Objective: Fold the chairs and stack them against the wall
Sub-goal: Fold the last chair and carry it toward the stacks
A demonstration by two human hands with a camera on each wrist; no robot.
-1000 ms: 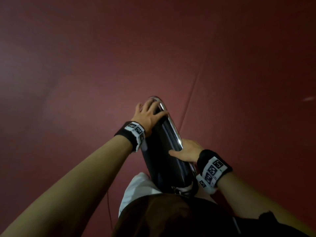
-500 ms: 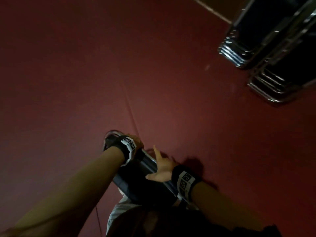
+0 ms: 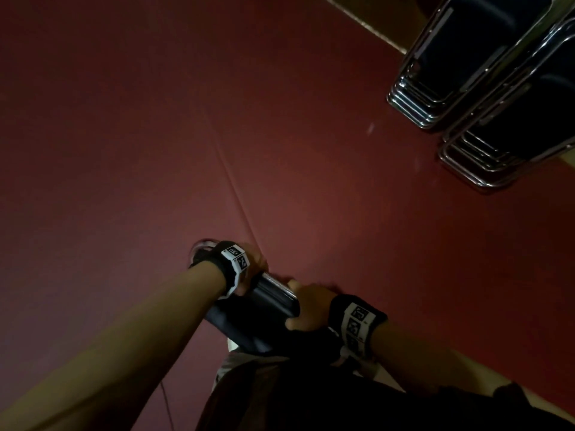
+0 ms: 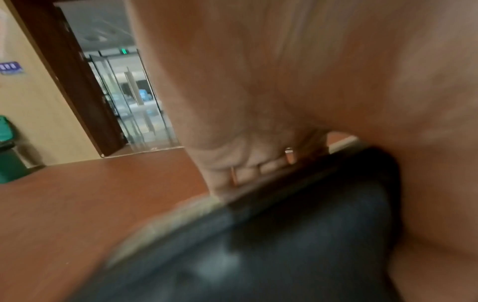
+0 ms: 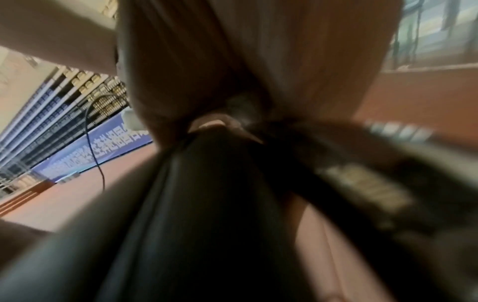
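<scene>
I hold a folded chair point(image 3: 249, 315), black padded with a chrome frame, low and centre in the head view, close to my body. My left hand point(image 3: 253, 262) grips its far top edge, fingers curled over the frame. My right hand point(image 3: 306, 309) grips the near side of the frame, thumb over the black pad. In the left wrist view my fingers point(image 4: 261, 169) wrap the chair point(image 4: 258, 245) edge. In the blurred right wrist view the right hand point(image 5: 220, 122) clasps the black chair point(image 5: 207, 204). Two stacks of folded chairs point(image 3: 485, 82) lean at the top right.
Dark red floor point(image 3: 155, 150) spreads all around, with a seam running through it. A wall base point(image 3: 367, 26) runs behind the stacks. The left wrist view shows an open doorway point(image 4: 124, 98) and a green bin point(image 4: 7, 151) by a beige wall.
The view has swung so the stacked chairs entered at the top right and grew nearer. My right hand went from fingers spread on the chair to gripping its frame.
</scene>
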